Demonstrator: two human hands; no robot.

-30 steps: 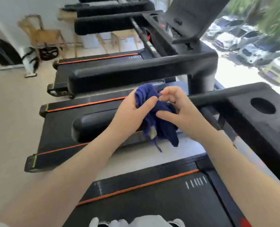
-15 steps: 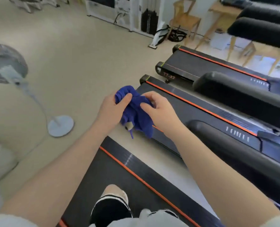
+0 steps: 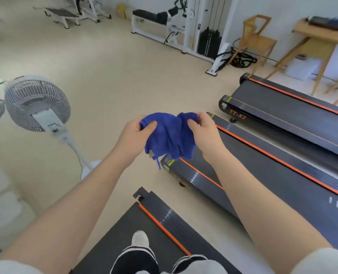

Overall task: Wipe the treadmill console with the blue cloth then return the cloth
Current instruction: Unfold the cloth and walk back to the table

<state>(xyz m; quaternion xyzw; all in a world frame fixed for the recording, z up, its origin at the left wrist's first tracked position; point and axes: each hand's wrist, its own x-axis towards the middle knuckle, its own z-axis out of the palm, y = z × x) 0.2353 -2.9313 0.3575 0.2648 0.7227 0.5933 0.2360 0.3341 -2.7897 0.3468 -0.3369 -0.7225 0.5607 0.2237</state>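
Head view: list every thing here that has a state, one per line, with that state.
blue cloth: bunched, held in the air between both hands
left hand: closed on the cloth's left end
right hand: closed on the cloth's right end
standing fan: upright on the floor; whether it runs cannot be told
treadmill belt: flat, person standing on it
wooden chair: upright, unoccupied

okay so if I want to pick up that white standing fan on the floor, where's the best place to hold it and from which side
Probably the slim white pole just below the fan head, approached from the back. The grille looks too wide and open to clamp, while the bare pole suits one hand's wrap, and the flat rear housing faces the camera.
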